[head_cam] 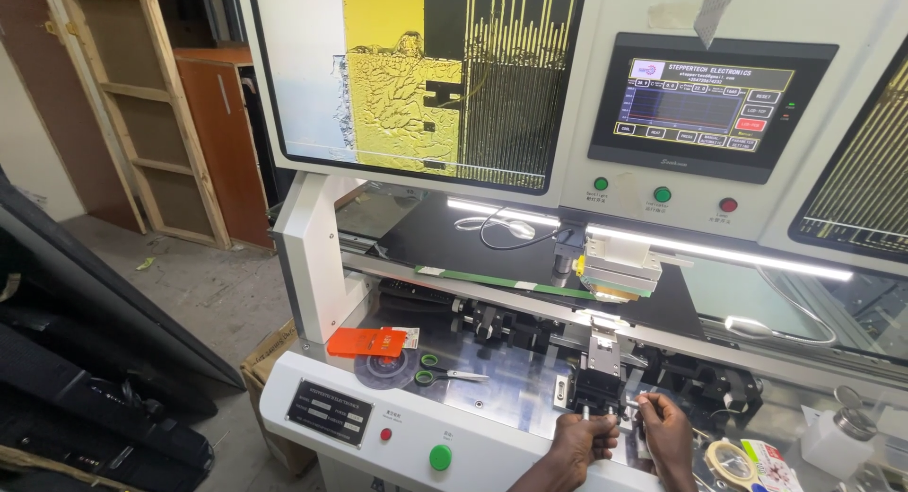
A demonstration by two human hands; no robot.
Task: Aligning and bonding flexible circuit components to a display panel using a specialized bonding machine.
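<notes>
White machine bench point(397, 397), workshop, concrete floor point(203, 293); scissors point(445, 374) on plate, long axis left-right, blades pointing right; left hand point(579, 440) and right hand point(664, 428) each pinching knobs point(610, 414) of small stage.

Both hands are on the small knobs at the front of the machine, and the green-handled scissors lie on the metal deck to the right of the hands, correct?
Not quite. The head view shows the left hand and right hand on the small knobs, but the green-handled scissors lie on the metal deck to the left of the hands, beside the orange card.
</notes>
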